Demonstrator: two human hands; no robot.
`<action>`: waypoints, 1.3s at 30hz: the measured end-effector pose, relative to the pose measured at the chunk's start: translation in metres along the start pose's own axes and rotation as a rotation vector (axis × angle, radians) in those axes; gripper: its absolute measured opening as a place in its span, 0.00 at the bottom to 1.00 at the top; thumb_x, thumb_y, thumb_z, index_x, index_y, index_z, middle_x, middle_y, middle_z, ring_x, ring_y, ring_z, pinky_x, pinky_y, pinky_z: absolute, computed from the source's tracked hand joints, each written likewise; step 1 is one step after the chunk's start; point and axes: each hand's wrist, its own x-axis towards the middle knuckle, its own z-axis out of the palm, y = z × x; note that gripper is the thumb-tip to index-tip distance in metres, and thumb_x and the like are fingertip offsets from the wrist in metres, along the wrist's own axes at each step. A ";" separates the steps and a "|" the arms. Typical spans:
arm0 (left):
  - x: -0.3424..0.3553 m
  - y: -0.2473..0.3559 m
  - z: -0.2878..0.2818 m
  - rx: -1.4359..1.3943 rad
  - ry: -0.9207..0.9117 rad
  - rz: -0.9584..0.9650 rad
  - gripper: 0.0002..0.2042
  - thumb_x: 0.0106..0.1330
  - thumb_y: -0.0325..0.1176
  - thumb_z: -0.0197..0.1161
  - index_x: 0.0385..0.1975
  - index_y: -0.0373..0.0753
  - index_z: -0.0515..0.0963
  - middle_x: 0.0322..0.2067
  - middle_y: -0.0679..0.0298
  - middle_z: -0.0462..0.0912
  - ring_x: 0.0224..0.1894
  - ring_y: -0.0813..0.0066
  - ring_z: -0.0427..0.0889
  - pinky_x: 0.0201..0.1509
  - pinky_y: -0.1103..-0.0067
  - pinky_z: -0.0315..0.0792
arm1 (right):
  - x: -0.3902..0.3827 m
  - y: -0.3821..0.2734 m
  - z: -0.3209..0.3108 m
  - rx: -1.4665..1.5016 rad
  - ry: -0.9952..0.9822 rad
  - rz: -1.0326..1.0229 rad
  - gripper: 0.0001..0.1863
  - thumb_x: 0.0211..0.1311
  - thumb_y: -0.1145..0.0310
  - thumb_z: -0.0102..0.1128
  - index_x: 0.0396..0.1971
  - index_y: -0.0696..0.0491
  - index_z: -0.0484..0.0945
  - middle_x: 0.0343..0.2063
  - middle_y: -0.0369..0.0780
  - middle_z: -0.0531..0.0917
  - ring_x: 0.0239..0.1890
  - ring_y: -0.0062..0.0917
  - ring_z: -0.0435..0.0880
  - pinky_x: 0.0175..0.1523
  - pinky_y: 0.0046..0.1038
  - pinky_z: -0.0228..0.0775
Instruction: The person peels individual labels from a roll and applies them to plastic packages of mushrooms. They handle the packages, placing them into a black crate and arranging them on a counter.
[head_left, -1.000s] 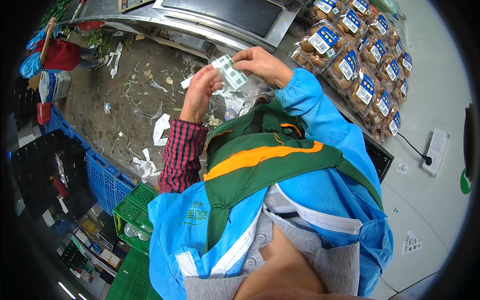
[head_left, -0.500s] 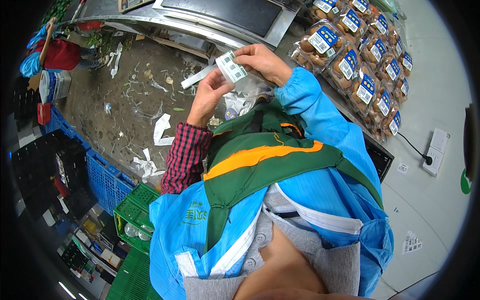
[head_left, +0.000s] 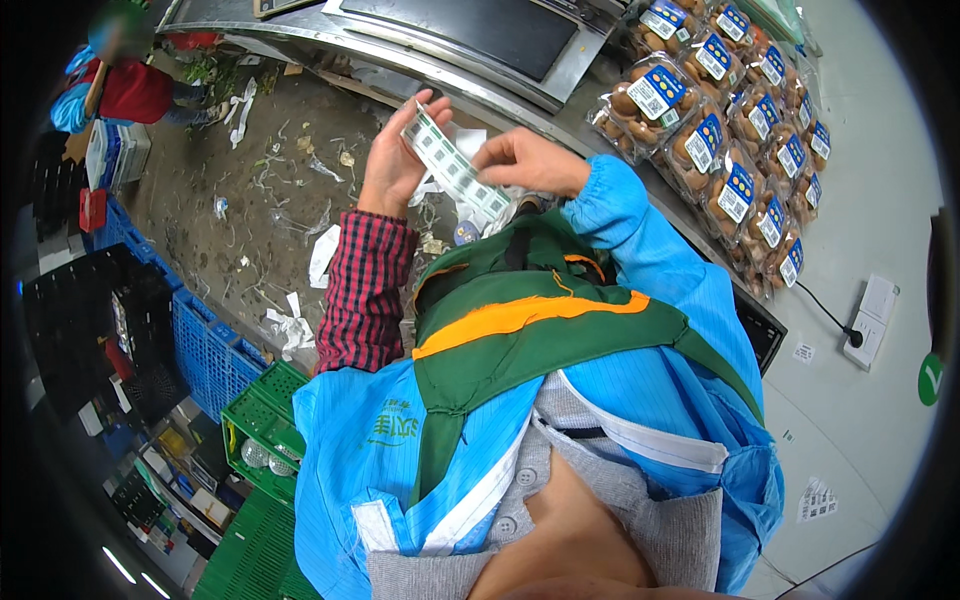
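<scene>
In front of my chest, a strip of white stickers (head_left: 440, 153) with green edges and printed squares slants down to the right. My left hand (head_left: 396, 158) holds its upper end, fingers curled behind it. Closed in a pinch, my right hand (head_left: 532, 163) has its fingertips against the lower part of the strip. I cannot make out whether a single sticker is between them. A green apron (head_left: 520, 340) with an orange band lies over my blue smock, below the hands.
Clear packs of brown mushrooms (head_left: 690, 130) sit stacked to the right. A metal-edged counter with a dark plate (head_left: 465, 30) lies ahead. Paper scraps (head_left: 292, 328) litter the floor. Green crates (head_left: 270, 410) and blue pallets (head_left: 205, 350) are at left; another person (head_left: 130, 90) stands far left.
My left hand has moved up and slightly left, and my right hand has come down. More of the sticker strip now shows, stretched out lengthwise.
</scene>
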 end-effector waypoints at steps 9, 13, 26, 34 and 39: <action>0.024 0.088 0.013 0.084 -0.111 0.373 0.17 0.69 0.33 0.54 0.56 0.37 0.68 0.39 0.65 0.78 0.39 0.78 0.78 0.49 0.77 0.74 | -0.005 0.064 0.017 -0.031 -0.020 0.032 0.13 0.54 0.69 0.63 0.37 0.61 0.79 0.30 0.37 0.82 0.33 0.16 0.76 0.41 0.23 0.70; 0.015 0.113 0.049 0.210 -0.199 0.467 0.18 0.71 0.35 0.52 0.58 0.37 0.66 0.34 0.69 0.73 0.33 0.83 0.73 0.41 0.82 0.73 | 0.000 0.084 0.023 -0.088 -0.010 0.053 0.16 0.51 0.67 0.64 0.36 0.62 0.80 0.30 0.43 0.84 0.34 0.22 0.79 0.43 0.27 0.71; 0.009 0.137 0.115 0.394 -0.415 0.482 0.21 0.74 0.45 0.44 0.56 0.33 0.66 0.28 0.69 0.69 0.28 0.84 0.63 0.32 0.85 0.62 | 0.023 0.044 0.014 0.009 -0.121 -0.147 0.29 0.60 0.58 0.61 0.56 0.58 0.69 0.53 0.45 0.76 0.56 0.28 0.72 0.61 0.29 0.62; 0.005 0.144 0.151 0.438 -0.553 0.422 0.21 0.74 0.44 0.43 0.56 0.33 0.66 0.30 0.68 0.71 0.28 0.82 0.66 0.33 0.84 0.65 | 0.075 -0.060 -0.006 0.228 0.249 -0.358 0.21 0.54 0.64 0.69 0.46 0.55 0.74 0.43 0.38 0.79 0.46 0.21 0.75 0.57 0.28 0.65; -0.009 0.157 0.177 0.464 -0.500 0.383 0.23 0.73 0.48 0.43 0.56 0.35 0.66 0.26 0.68 0.72 0.24 0.82 0.68 0.28 0.84 0.66 | 0.087 -0.098 -0.023 0.039 0.467 -0.822 0.24 0.58 0.64 0.66 0.53 0.56 0.72 0.44 0.36 0.80 0.45 0.18 0.77 0.52 0.24 0.68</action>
